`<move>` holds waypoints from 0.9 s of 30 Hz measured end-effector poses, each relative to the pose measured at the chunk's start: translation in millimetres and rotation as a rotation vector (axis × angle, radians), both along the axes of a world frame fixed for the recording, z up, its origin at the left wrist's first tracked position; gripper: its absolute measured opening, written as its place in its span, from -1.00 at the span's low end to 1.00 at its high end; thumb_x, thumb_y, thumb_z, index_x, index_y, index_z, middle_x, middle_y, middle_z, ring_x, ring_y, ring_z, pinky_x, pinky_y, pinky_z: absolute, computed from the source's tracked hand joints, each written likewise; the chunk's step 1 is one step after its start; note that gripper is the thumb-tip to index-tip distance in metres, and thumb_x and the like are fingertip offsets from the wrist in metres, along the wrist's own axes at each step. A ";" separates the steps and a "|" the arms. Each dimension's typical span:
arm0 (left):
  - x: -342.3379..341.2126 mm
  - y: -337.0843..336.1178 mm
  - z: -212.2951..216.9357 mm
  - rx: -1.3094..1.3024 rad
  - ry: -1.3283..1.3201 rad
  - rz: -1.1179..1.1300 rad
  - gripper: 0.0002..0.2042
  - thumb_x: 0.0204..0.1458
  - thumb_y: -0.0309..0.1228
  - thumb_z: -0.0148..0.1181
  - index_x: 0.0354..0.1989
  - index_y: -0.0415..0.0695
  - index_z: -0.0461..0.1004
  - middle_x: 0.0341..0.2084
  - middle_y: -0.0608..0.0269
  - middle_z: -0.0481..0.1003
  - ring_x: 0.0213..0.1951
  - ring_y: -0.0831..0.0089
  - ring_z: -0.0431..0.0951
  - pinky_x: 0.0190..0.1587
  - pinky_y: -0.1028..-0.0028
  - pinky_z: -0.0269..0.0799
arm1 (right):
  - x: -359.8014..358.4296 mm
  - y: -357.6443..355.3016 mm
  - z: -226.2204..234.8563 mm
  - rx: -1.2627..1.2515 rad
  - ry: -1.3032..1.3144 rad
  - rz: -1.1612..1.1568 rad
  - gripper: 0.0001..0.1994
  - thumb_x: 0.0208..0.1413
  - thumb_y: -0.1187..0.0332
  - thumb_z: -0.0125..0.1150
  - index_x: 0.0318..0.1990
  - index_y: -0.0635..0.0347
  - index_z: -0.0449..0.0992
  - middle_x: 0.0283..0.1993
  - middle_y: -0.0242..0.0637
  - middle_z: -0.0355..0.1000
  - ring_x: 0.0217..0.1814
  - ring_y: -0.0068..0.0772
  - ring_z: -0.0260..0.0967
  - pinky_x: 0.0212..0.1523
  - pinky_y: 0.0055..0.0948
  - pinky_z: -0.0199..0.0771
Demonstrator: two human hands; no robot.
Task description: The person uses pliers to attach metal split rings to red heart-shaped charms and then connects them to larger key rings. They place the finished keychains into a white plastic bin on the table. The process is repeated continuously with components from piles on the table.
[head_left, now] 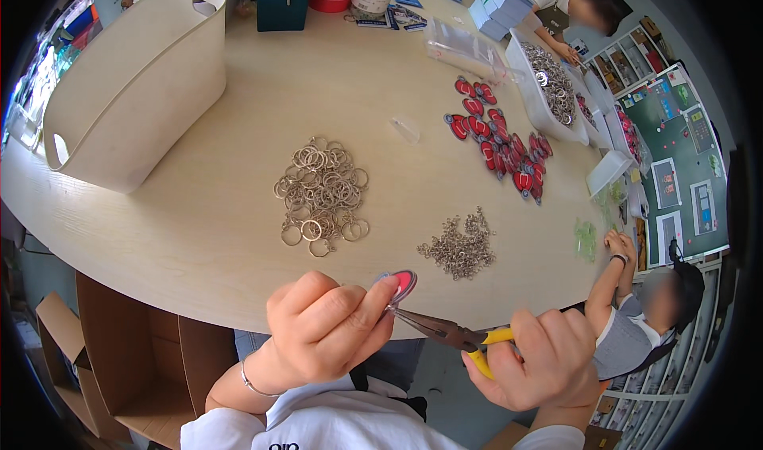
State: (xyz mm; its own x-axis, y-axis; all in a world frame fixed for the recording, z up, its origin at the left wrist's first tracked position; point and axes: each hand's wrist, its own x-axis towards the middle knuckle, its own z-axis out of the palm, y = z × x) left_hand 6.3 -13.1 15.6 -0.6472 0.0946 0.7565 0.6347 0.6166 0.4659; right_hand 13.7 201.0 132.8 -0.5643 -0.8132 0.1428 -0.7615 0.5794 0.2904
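Note:
Between the closed fingers of my left hand (324, 323) is a red charm (405, 283) with a grey rim. My right hand (548, 359) is wrapped round the yellow handles of a pair of pliers (445, 331). The pliers' narrow jaws point left and meet the charm's lower end at my left fingertips; the small part there is too fine to make out. Beyond my hands lie a heap of split rings (322, 192), a heap of tiny metal links (459, 247) and a spread of red charms (501, 148).
A large cream tub (143, 84) stands at the left. A white bin (528, 92) of metal rings is at the far right, near clear plastic bags (461, 49). Two people sit along the table's right side. Cardboard boxes (143, 355) stand below the front edge.

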 end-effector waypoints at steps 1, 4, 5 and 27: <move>0.8 -0.1 0.5 0.018 -0.004 -0.010 -0.71 -0.36 -0.54 0.25 -0.33 -0.20 0.60 -0.62 0.36 0.39 -0.63 0.49 0.25 -0.60 0.55 0.17 | 0.5 1.0 -1.5 -0.022 -0.020 -0.002 -0.67 -0.40 0.20 0.39 -0.66 0.07 0.29 -0.36 -0.25 0.28 -0.58 -0.34 0.10 -0.57 -0.36 -0.01; 1.3 1.7 0.7 0.070 -0.005 -0.031 -0.71 -0.36 -0.57 0.23 -0.34 -0.20 0.60 -0.64 0.37 0.39 -0.65 0.50 0.25 -0.61 0.56 0.17 | -2.6 1.2 -9.8 -0.165 -0.103 -0.018 -0.72 -0.27 0.18 0.33 -0.60 0.04 0.32 -0.31 -0.28 0.28 -0.50 -0.36 0.16 -0.52 -0.41 0.05; 1.4 2.1 0.6 0.086 -0.004 -0.037 -0.71 -0.36 -0.57 0.23 -0.34 -0.21 0.60 -0.65 0.37 0.39 -0.65 0.51 0.24 -0.62 0.56 0.17 | -4.2 0.9 -13.7 -0.226 -0.135 -0.024 -0.74 -0.20 0.16 0.30 -0.57 0.03 0.34 -0.30 -0.29 0.28 -0.46 -0.38 0.17 -0.51 -0.44 0.07; 3.2 4.3 2.8 0.183 0.068 -0.133 -0.65 -0.44 -0.57 0.25 -0.32 -0.29 0.57 -0.66 0.41 0.31 -0.69 0.59 0.20 -0.68 0.61 0.10 | 1.9 2.5 -46.9 -0.430 -0.247 -0.009 -0.72 -0.27 0.21 0.36 -0.61 0.05 0.32 -0.32 -0.26 0.25 -0.54 -0.37 0.16 -0.59 -0.44 0.14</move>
State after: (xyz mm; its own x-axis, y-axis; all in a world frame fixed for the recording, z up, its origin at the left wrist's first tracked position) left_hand 9.5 -8.7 18.4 -0.5850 0.0334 0.8103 0.7386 0.4345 0.5154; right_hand 15.5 203.5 85.9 -0.6303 -0.7046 0.3260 -0.7718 0.6141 -0.1649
